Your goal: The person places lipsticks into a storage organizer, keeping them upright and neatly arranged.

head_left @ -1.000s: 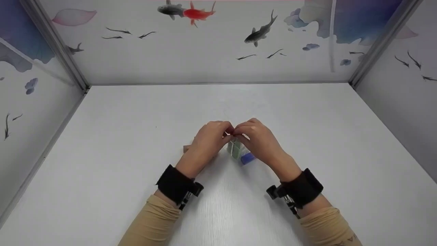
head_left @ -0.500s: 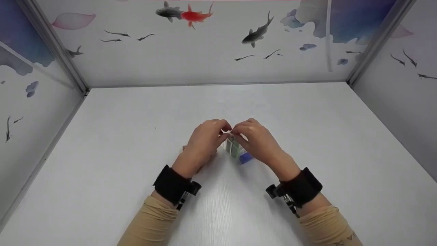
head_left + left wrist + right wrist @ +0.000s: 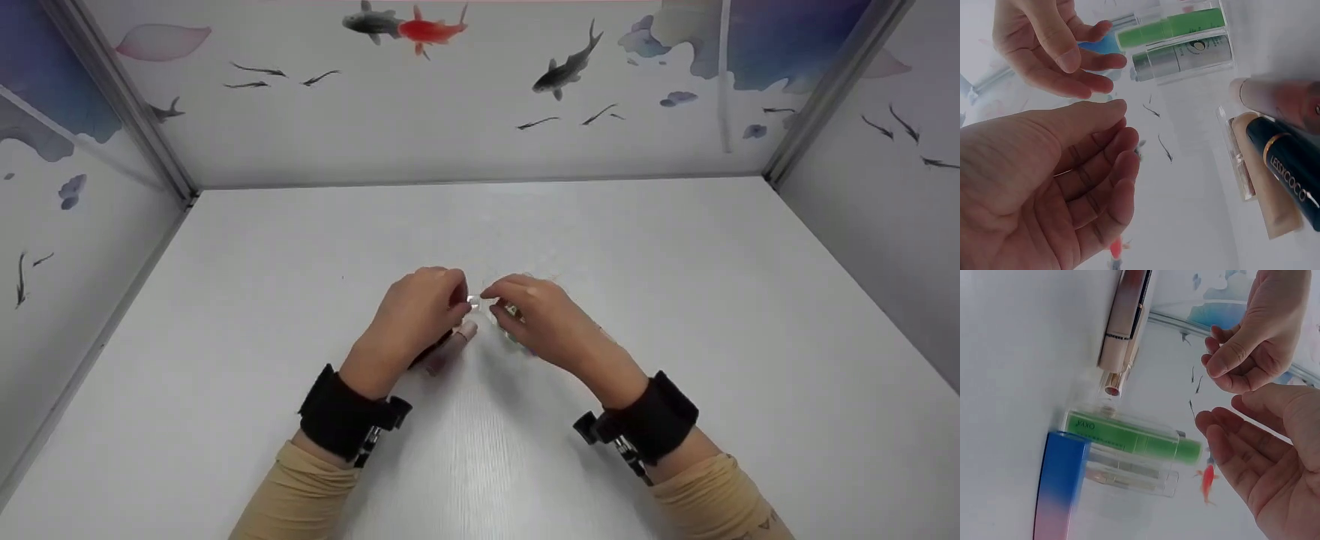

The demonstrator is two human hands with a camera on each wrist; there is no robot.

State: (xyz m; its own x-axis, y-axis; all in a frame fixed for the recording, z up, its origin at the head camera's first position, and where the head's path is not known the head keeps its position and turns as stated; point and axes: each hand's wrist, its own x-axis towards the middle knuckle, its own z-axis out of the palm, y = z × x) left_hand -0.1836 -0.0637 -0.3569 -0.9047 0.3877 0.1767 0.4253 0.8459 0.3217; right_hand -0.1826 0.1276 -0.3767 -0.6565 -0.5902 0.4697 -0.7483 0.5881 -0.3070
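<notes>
Green tube (image 3: 1112, 436) stands upright; right fingers (image 3: 1241, 467) hover near.

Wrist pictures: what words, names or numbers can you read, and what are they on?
"LESSXCOCO": on the dark tube.
Letters on the green tube: too blurred to read surely.
Print on the grey tube: too small to read.
Mark on the pinkish tube: cut off by the picture's edge.

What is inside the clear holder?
In the clear holder sit a green tube and a silver-grey tube, side by side. From the left wrist, these cover the space behind; whether its other parts hold anything, I cannot tell.
</notes>
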